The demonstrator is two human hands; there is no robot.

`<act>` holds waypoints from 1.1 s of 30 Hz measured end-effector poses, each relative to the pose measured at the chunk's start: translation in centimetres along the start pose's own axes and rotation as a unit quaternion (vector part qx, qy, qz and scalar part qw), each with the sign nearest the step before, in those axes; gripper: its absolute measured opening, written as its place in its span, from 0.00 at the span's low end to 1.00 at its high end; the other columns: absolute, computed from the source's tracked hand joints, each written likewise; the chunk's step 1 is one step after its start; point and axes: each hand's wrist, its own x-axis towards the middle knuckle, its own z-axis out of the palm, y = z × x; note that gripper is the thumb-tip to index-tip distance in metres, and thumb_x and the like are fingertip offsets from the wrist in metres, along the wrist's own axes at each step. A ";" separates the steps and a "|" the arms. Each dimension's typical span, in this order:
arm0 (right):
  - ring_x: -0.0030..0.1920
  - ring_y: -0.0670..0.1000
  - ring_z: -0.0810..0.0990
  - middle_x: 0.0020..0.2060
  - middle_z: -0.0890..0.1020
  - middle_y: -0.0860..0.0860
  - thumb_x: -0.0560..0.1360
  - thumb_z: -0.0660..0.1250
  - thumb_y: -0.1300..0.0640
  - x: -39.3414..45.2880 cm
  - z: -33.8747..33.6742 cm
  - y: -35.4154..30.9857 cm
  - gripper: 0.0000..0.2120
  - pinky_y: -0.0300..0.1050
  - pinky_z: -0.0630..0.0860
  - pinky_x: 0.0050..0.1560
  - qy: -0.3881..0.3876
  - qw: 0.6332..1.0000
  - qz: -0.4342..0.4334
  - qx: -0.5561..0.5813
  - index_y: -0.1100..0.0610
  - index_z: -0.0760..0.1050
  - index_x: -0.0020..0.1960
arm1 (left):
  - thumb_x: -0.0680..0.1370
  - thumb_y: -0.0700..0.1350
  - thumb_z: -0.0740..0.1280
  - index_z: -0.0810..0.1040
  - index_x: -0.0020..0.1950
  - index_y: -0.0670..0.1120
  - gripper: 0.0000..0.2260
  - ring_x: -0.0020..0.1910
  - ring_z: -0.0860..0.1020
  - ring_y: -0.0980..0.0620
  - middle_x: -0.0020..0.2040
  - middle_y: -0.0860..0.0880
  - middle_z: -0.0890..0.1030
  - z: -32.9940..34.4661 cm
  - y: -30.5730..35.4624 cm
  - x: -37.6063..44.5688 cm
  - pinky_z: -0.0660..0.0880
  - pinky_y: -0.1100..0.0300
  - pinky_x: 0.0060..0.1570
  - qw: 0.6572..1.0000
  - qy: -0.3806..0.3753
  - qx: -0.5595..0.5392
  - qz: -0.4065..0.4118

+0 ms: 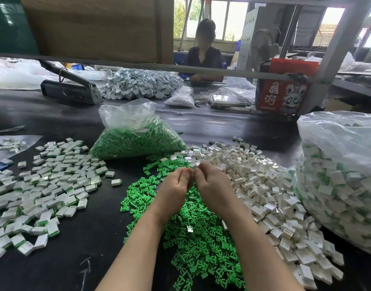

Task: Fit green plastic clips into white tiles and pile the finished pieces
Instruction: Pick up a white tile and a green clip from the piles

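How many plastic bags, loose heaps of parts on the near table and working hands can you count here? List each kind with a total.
Bags: 2, green clips bag and finished-pieces bag
Loose heaps: 3, finished pieces, green clips, white tiles
Hands: 2, left, right
Total: 7

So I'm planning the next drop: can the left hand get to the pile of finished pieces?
Probably yes. The pile of finished pieces lies on the left hand's own side, across bare black table.
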 end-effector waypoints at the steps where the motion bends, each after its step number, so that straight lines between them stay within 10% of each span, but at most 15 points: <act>1: 0.38 0.52 0.77 0.39 0.80 0.53 0.82 0.57 0.52 -0.1 0.1 0.0 0.10 0.50 0.72 0.40 0.002 1.000 -0.010 -0.022 0.53 0.73 0.44 | 0.85 0.42 0.56 0.74 0.48 0.34 0.13 0.45 0.72 0.47 0.43 0.41 0.75 0.1 0.1 0.0 0.73 0.40 0.52 1.000 0.003 -0.006 -0.006; 10: 0.32 0.47 0.69 0.30 0.73 0.47 0.82 0.56 0.58 -0.1 0.5 0.3 0.16 0.45 0.64 0.36 -0.016 0.997 -0.001 0.069 0.54 0.70 0.36 | 0.81 0.52 0.58 0.72 0.49 0.32 0.21 0.44 0.69 0.48 0.42 0.43 0.72 -0.1 0.6 -0.2 0.70 0.37 0.50 1.000 -0.002 -0.002 0.002; 15: 0.28 0.46 0.66 0.23 0.70 0.42 0.81 0.57 0.60 0.1 -0.1 0.9 0.19 0.50 0.62 0.35 -0.052 0.979 0.025 0.196 0.51 0.68 0.31 | 0.78 0.57 0.57 0.70 0.38 0.48 0.15 0.34 0.65 0.54 0.32 0.55 0.68 -0.5 0.5 -0.2 0.64 0.52 0.39 0.999 -0.025 0.036 0.003; 21: 0.26 0.43 0.65 0.22 0.69 0.42 0.80 0.57 0.62 0.2 -0.4 0.9 0.19 0.46 0.62 0.33 -0.068 0.977 0.026 0.199 0.52 0.67 0.31 | 0.79 0.57 0.58 0.71 0.35 0.55 0.15 0.36 0.64 0.51 0.34 0.52 0.67 -0.7 0.4 -0.3 0.64 0.49 0.41 0.999 -0.036 0.039 -0.002; 33: 0.27 0.47 0.64 0.23 0.68 0.44 0.81 0.56 0.61 -0.1 -0.1 0.6 0.19 0.50 0.62 0.34 -0.058 0.976 0.035 0.205 0.54 0.67 0.31 | 0.84 0.48 0.56 0.70 0.40 0.47 0.14 0.36 0.63 0.51 0.35 0.48 0.66 -0.5 0.2 -0.3 0.63 0.50 0.43 0.999 -0.035 0.014 -0.003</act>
